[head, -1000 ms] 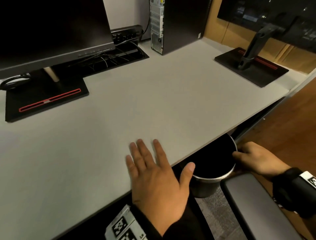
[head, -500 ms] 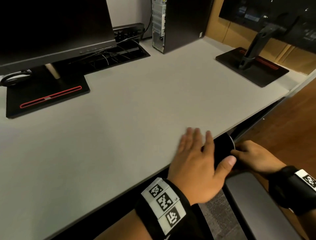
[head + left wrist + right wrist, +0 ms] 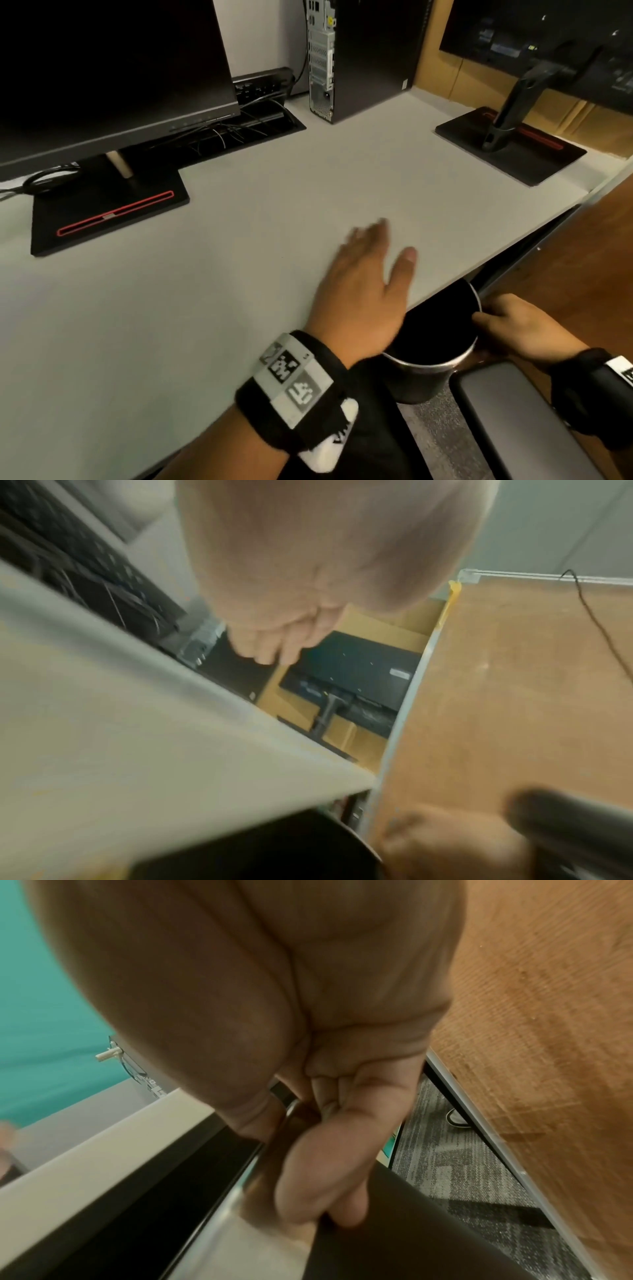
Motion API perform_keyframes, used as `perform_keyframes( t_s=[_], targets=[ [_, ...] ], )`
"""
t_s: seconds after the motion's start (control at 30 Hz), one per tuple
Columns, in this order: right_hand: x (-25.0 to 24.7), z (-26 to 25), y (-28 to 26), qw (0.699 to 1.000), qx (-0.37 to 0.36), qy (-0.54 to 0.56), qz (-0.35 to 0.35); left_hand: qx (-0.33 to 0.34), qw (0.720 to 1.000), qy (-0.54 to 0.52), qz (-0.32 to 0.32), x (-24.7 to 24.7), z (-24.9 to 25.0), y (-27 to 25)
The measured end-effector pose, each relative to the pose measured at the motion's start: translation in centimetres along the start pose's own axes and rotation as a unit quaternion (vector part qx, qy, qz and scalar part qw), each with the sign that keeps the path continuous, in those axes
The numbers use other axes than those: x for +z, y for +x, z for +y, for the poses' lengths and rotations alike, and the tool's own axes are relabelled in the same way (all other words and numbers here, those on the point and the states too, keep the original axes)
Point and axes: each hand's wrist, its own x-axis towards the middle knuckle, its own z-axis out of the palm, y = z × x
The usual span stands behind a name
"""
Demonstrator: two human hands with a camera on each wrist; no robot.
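metal bin (image 3: 423,380): prob light, stiff, slick | right hand (image 3: 524,325) pinching its rim, decent spot | left hand (image 3: 363,294) flat, empty, just beside

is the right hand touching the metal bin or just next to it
Touching. The right wrist view shows the right hand with thumb and fingers curled over the rim of the metal bin, pinching it. The head view agrees.
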Motion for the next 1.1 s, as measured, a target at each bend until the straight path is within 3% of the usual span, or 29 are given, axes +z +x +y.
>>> perform_keyframes(
  t_s=[0.07,0.13,0.23,0.3,0.4,0.43,0.5,0.6,0.73,0.8,0.87,1.03,1.1],
  targets=[
    [0.0,0.0,-0.1,1.000,0.007,0.005,-0.002,-0.141,0.980,0.142,-0.010,-2.6,-2.0,0.7],
    [-0.1,0.0,-0.3,1.000,0.008,0.008,-0.005,-0.270,0.937,0.214,-0.052,-5.0,-3.7,1.3],
    [-0.2,0.2,-0.3,1.000,0.011,0.021,-0.013,-0.343,0.899,0.246,-0.116,-6.0,-4.7,2.1],
    [-0.3,0.3,-0.3,0.999,0.017,0.030,-0.016,-0.296,0.901,0.265,-0.175,-4.8,-3.6,2.1],
    [-0.3,0.0,-0.3,0.999,0.020,0.036,-0.013,-0.111,0.936,0.171,-0.288,-2.3,-0.6,0.7],
    [-0.4,-0.2,-0.5,0.999,0.020,0.034,-0.010,-0.069,0.942,0.116,-0.308,-2.1,0.2,0.3],
    [-0.4,-0.4,-0.7,0.999,0.017,0.034,-0.010,-0.025,0.955,0.071,-0.286,-3.1,0.8,0.8],
    [-0.5,-0.2,-1.1,0.999,0.023,0.036,-0.011,-0.064,0.965,0.160,-0.197,-6.1,-1.4,4.1],
    [-0.8,0.0,-1.4,0.998,0.034,0.045,-0.001,-0.219,0.904,0.327,-0.165,-8.1,-5.9,7.5],
    [-0.8,0.1,-1.3,0.999,0.031,0.039,0.005,-0.241,0.884,0.357,-0.181,-7.2,-6.0,8.0],
    [-0.9,0.2,-1.1,0.999,0.033,0.039,0.001,-0.205,0.886,0.361,-0.208,-5.6,-4.7,8.0],
    [-0.7,-0.1,-0.9,0.998,0.046,0.045,-0.007,0.016,0.910,0.215,-0.353,-1.1,0.5,3.3],
    [-0.7,0.2,-0.9,0.998,0.047,0.048,-0.007,0.029,0.926,0.164,-0.340,-1.1,0.8,2.2]
  ],
)
